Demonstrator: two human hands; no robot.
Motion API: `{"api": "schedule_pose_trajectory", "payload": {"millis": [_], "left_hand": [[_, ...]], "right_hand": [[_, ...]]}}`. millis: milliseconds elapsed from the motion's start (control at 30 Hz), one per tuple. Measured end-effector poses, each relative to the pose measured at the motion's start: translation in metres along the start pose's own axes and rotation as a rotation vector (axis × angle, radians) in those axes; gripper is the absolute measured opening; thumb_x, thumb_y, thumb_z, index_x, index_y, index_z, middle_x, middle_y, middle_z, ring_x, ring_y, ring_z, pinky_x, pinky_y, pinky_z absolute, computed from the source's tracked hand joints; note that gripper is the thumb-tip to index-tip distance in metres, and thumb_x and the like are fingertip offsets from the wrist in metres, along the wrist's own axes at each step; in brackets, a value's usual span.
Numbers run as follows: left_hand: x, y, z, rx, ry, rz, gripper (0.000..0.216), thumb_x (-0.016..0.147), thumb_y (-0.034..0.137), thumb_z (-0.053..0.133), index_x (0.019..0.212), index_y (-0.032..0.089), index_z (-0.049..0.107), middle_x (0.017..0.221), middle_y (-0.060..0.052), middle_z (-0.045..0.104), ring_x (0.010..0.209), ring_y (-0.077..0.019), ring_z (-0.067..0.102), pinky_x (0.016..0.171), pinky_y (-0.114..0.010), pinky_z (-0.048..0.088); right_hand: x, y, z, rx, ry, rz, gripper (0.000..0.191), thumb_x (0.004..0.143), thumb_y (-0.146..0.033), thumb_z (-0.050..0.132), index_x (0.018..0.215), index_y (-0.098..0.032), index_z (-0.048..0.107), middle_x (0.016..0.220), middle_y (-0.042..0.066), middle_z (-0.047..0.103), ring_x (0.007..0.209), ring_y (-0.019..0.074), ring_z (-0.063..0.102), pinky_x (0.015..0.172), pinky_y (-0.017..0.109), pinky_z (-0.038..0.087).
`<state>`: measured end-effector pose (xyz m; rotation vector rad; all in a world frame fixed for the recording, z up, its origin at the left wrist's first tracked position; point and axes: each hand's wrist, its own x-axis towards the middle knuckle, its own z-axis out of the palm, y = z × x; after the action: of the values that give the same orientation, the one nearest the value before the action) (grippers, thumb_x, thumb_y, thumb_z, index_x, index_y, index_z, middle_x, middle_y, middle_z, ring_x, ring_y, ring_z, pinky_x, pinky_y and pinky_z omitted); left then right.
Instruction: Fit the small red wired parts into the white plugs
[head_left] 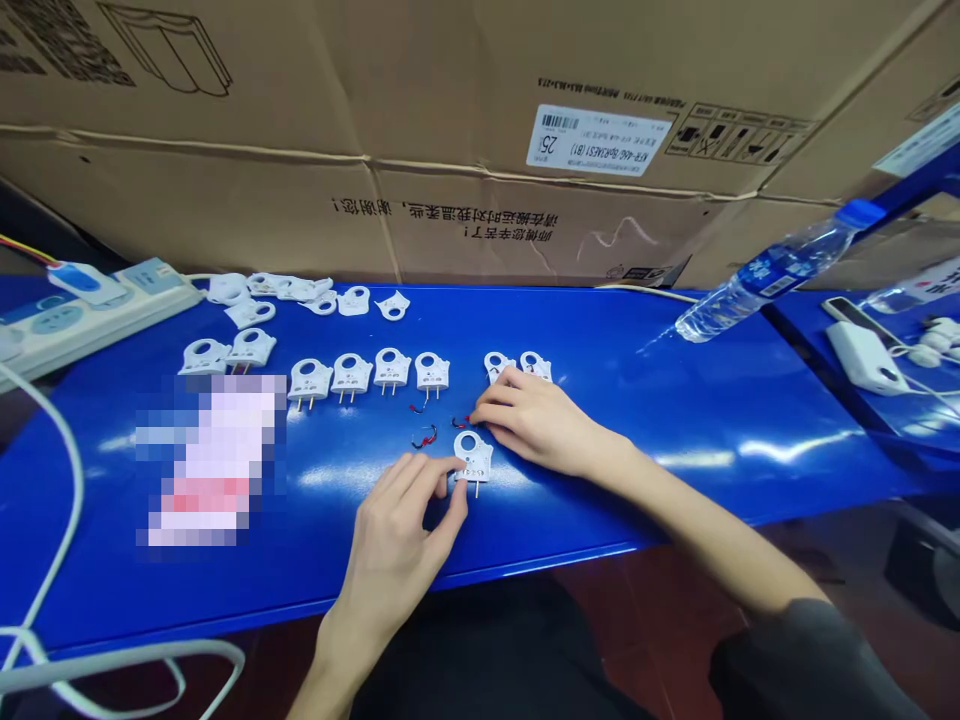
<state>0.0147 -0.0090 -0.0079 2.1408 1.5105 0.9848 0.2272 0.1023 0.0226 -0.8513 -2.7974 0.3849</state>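
Note:
My left hand pinches the lower edge of a white plug shell with a round hole and metal prongs, lying on the blue table. Just beyond it, my right hand has its fingertips closed at a small red-and-black wired part. Another such wired part lies left of the plug shell. Two white plug shells sit behind my right hand, partly covered by it. To the left stretches a row of similar plug shells with prongs pointing toward me.
More white plastic covers lie along the back. A power strip and white cable are at the left, near a pixelated pinkish item. A water bottle lies tilted at the right, beside a white adapter. Large cardboard boxes wall the back.

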Motion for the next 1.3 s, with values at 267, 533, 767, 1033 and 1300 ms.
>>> {"api": "schedule_pose_trajectory", "payload": {"millis": [267,533,767,1033,1300], "left_hand": [[0.0,0.0,0.0,0.01,0.02,0.012,0.013,0.101,0.021,0.058,0.111,0.023,0.064,0.077,0.004,0.054,0.072,-0.0137,0.056,0.08,-0.033,0.048],[-0.002,0.0,0.0,0.028,0.031,-0.107,0.017,0.097,0.031,0.063,0.091,0.024,0.049,0.07,0.008,0.044,0.061,-0.011,0.048,0.064,-0.027,0.041],[-0.003,-0.002,0.002,0.0,0.03,-0.155,0.016,0.098,0.035,0.063,0.104,0.025,0.053,0.072,0.008,0.044,0.065,-0.0121,0.051,0.068,-0.027,0.044],[-0.003,-0.002,0.003,-0.008,0.025,-0.148,0.016,0.099,0.037,0.062,0.106,0.025,0.054,0.074,0.007,0.045,0.066,-0.0125,0.052,0.07,-0.028,0.045],[-0.002,-0.003,0.002,-0.006,0.015,-0.137,0.017,0.1,0.036,0.062,0.112,0.025,0.058,0.079,0.005,0.049,0.072,-0.0146,0.055,0.072,-0.029,0.047]], "right_hand": [[-0.001,-0.005,-0.005,0.018,0.109,0.064,0.026,0.11,-0.024,0.045,0.113,-0.019,0.07,0.113,0.011,0.071,0.104,0.0249,0.06,0.083,0.038,0.051],[-0.004,-0.017,-0.008,0.306,0.058,0.063,0.015,0.107,-0.027,0.055,0.115,-0.022,0.067,0.104,0.006,0.074,0.098,0.0219,0.066,0.087,0.037,0.054],[-0.003,-0.019,0.0,0.32,0.012,0.044,0.015,0.107,-0.028,0.055,0.112,-0.022,0.068,0.1,0.005,0.074,0.095,0.0203,0.065,0.082,0.033,0.053],[-0.002,-0.018,0.006,0.252,0.045,-0.018,0.02,0.109,-0.029,0.053,0.108,-0.02,0.07,0.1,0.006,0.074,0.093,0.0209,0.063,0.081,0.034,0.052],[-0.004,-0.019,0.002,0.248,0.027,0.007,0.023,0.109,-0.029,0.052,0.115,-0.021,0.072,0.114,0.008,0.07,0.102,0.0209,0.067,0.085,0.034,0.055]]}}
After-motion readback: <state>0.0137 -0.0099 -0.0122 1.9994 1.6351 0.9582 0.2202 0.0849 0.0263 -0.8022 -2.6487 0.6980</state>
